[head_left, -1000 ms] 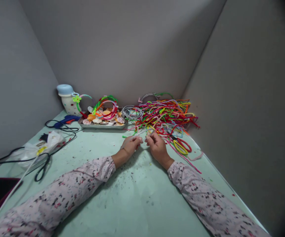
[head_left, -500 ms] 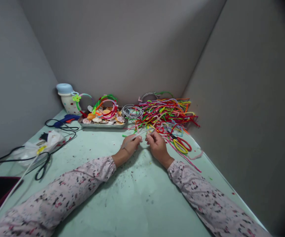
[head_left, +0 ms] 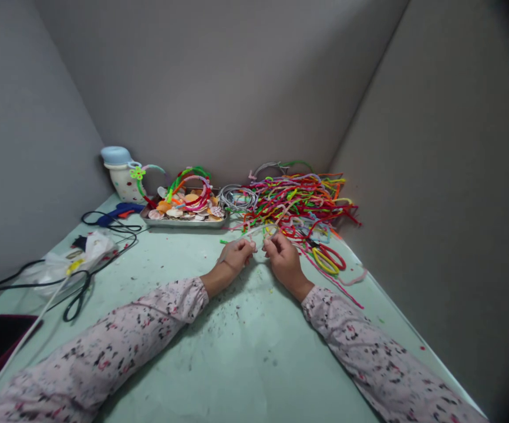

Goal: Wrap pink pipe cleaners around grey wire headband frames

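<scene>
Above the middle of the table, my left hand (head_left: 236,255) and my right hand (head_left: 284,261) are close together, fingers pinched. Between them arcs a thin pale-grey band (head_left: 260,228), gripped by both hands; its exact ends are hidden by the fingers. Just beyond lies a heap of coloured pipe cleaners (head_left: 298,197). To the right of my right hand rest scissors (head_left: 327,258) with red and yellow handles. Several silver-grey hoops (head_left: 238,198) are stacked between the heap and a metal tray (head_left: 184,224) of seashells (head_left: 175,212).
Hoops wrapped in coloured pipe cleaner (head_left: 192,182) stand in the tray. Behind it to the left is a white bottle (head_left: 124,182) with a blue lid. A blue glue gun (head_left: 122,212), a black cord (head_left: 90,282) and a plastic bag (head_left: 91,252) lie left. Walls close the back and right.
The band has shifted from lying along the left hand to arching just beyond both hands. My right hand has moved slightly right; both still pinch.
</scene>
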The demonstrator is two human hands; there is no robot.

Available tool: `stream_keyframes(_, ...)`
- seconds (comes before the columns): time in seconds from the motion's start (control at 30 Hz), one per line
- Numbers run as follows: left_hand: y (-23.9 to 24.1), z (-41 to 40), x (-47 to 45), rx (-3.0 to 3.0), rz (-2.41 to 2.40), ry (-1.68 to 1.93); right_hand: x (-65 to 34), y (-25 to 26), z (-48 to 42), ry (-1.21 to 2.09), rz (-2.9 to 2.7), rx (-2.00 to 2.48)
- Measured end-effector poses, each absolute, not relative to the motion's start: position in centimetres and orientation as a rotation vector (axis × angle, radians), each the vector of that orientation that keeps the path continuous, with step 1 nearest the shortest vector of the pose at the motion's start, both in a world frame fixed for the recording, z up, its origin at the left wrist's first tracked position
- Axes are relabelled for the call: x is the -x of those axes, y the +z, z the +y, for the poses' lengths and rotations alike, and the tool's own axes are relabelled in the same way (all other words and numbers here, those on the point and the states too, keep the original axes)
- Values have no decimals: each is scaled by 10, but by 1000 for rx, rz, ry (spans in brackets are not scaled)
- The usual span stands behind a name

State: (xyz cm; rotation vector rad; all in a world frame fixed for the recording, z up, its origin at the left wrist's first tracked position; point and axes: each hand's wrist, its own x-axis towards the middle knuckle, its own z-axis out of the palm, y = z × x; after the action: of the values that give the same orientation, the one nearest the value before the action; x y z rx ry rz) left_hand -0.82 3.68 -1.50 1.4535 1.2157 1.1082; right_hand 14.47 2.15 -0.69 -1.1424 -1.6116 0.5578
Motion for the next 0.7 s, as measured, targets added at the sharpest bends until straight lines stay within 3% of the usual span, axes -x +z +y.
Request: stream_keyframes(0.7,-29,45,11,-1471,1240,1102,-144,-7,21,595,-1636,1158)
